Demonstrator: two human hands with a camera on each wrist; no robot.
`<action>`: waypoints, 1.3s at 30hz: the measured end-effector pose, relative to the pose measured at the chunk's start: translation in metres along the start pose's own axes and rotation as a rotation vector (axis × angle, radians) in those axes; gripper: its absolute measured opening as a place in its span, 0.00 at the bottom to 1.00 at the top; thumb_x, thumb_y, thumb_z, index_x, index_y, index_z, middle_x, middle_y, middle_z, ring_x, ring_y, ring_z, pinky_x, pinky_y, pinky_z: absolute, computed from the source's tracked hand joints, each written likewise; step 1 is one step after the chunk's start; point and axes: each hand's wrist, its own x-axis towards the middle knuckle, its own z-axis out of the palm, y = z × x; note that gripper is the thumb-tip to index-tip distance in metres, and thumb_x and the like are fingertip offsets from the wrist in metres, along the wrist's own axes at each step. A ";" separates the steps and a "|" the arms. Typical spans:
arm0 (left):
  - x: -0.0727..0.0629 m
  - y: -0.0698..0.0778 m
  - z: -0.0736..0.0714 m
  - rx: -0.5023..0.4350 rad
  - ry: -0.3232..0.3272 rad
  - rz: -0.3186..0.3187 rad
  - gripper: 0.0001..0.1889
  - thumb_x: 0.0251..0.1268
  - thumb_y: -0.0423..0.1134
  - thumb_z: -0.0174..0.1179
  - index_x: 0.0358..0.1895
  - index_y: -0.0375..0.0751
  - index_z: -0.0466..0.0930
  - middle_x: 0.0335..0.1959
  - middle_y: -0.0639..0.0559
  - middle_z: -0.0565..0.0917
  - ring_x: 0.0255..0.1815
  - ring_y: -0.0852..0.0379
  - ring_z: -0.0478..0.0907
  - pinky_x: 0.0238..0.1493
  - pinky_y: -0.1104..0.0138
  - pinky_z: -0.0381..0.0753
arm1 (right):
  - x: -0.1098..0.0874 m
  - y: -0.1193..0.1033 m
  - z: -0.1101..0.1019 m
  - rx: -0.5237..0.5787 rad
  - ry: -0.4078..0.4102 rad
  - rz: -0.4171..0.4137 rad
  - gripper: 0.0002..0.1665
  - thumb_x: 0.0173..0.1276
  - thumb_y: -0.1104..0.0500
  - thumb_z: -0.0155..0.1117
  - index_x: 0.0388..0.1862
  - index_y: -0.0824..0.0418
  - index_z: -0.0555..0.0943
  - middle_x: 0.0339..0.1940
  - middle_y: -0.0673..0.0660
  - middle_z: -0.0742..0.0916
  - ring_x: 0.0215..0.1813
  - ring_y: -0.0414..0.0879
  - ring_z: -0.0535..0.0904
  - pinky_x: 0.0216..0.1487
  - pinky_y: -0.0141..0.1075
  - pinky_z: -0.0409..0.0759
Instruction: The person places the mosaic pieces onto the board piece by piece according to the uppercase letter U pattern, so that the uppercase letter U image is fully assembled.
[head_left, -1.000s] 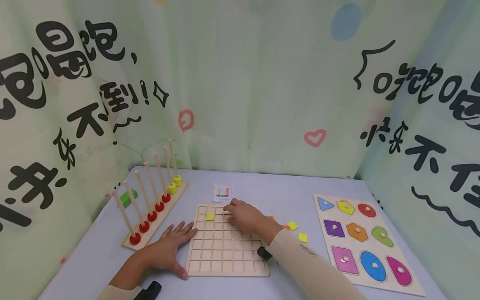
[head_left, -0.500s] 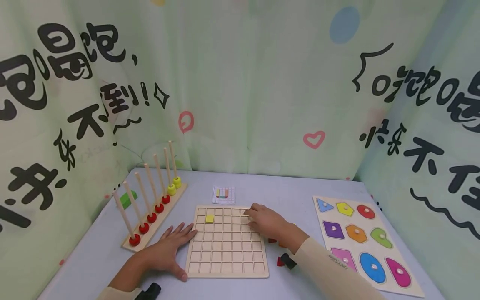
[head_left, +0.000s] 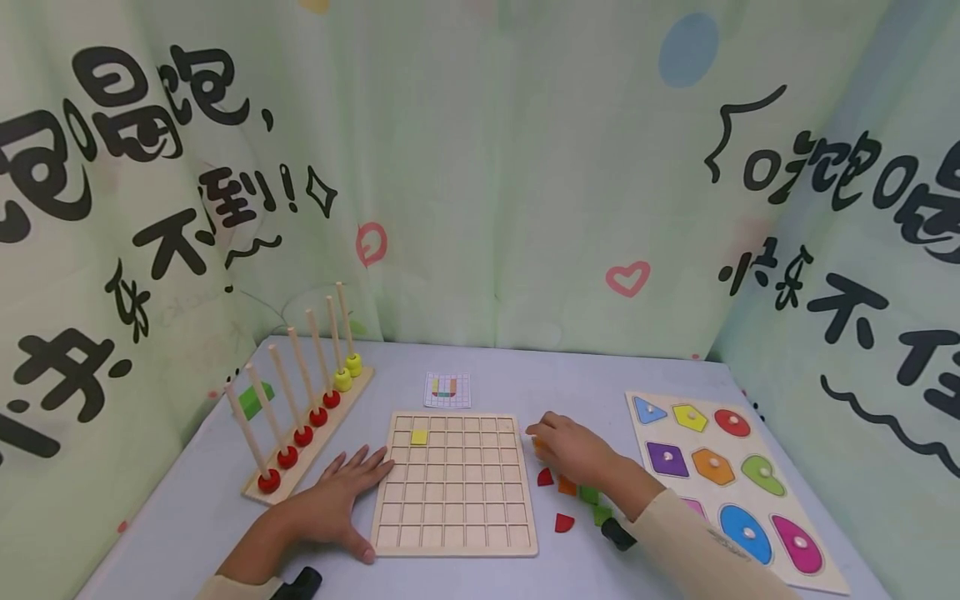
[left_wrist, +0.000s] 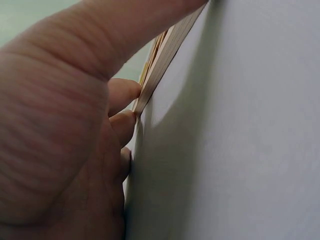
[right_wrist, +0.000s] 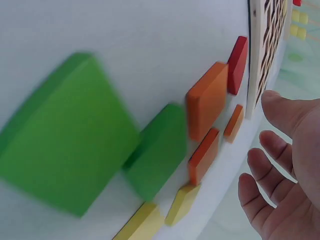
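Note:
A wooden grid board [head_left: 454, 500] lies mid-table, with one yellow square tile [head_left: 419, 437] in its upper left part. My left hand [head_left: 333, 500] rests with spread fingers against the board's left edge; in the left wrist view, the fingertips [left_wrist: 125, 92] meet that edge. To the right of the board, my right hand [head_left: 573, 454] hovers over loose coloured pieces, its fingers loosely bent and holding nothing. In the right wrist view, near it, are green tiles [right_wrist: 75, 135], orange tiles [right_wrist: 207, 100], yellow tiles [right_wrist: 182, 202] and a red piece [right_wrist: 237, 65].
On the left stands a peg rack [head_left: 307, 454] with red and yellow beads, a green block [head_left: 257, 400] behind it. A pattern card [head_left: 447, 390] lies beyond the board. A knobbed shape puzzle [head_left: 693, 500] lies at right. A printed curtain [head_left: 495, 167] surrounds the table.
My right hand has moved from the board's top rows rightward to the loose pieces, uncovering the upper right cells. The left hand stays at the board's edge.

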 end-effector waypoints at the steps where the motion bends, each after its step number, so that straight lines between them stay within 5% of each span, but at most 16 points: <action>1: 0.000 0.000 0.000 0.001 0.001 0.000 0.66 0.26 0.71 0.74 0.76 0.47 0.56 0.79 0.49 0.49 0.78 0.42 0.36 0.71 0.42 0.29 | -0.002 0.002 0.000 0.002 0.003 0.008 0.22 0.68 0.55 0.67 0.59 0.56 0.79 0.44 0.46 0.77 0.41 0.39 0.71 0.45 0.32 0.79; 17: -0.001 0.002 -0.001 -0.014 -0.005 0.019 0.65 0.28 0.69 0.75 0.76 0.45 0.56 0.79 0.48 0.49 0.78 0.40 0.36 0.71 0.42 0.29 | -0.029 0.037 -0.001 0.032 -0.021 0.152 0.23 0.66 0.55 0.68 0.60 0.52 0.79 0.50 0.49 0.79 0.54 0.46 0.75 0.55 0.42 0.78; 39: -0.002 0.004 -0.002 -0.015 0.003 0.009 0.65 0.28 0.68 0.76 0.76 0.45 0.57 0.79 0.48 0.49 0.78 0.40 0.36 0.70 0.41 0.29 | -0.035 0.052 0.004 0.035 -0.071 0.194 0.22 0.67 0.55 0.67 0.59 0.53 0.79 0.56 0.52 0.80 0.61 0.53 0.74 0.58 0.48 0.76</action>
